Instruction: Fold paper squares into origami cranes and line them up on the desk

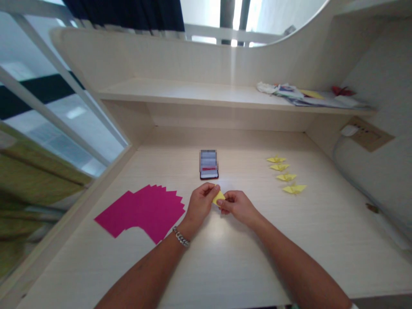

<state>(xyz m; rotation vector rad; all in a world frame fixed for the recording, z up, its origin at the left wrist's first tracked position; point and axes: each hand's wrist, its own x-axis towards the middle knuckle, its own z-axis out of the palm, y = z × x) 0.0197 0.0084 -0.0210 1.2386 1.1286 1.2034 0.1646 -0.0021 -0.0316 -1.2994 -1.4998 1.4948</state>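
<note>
A small folded piece of yellow paper (219, 197) is held between both hands above the middle of the desk. My left hand (201, 201) pinches its left side between thumb and fingers. On its right edge, my right hand (236, 203) closes with thumb and fingertips. The finer folds are too small to make out, and the fingers cover part of the paper. Several yellow origami cranes (286, 177) stand in a column on the right of the desk. To the left, square magenta sheets of paper (151, 210) lie fanned out.
Just beyond my hands a phone (209, 165) lies with its screen lit. A shelf (180, 95) crosses the back, with papers (289, 91) piled at its right. On the right wall a charger (349, 130) is plugged in, its cable (354, 184) running down. Metal bars (58, 86) flank the left.
</note>
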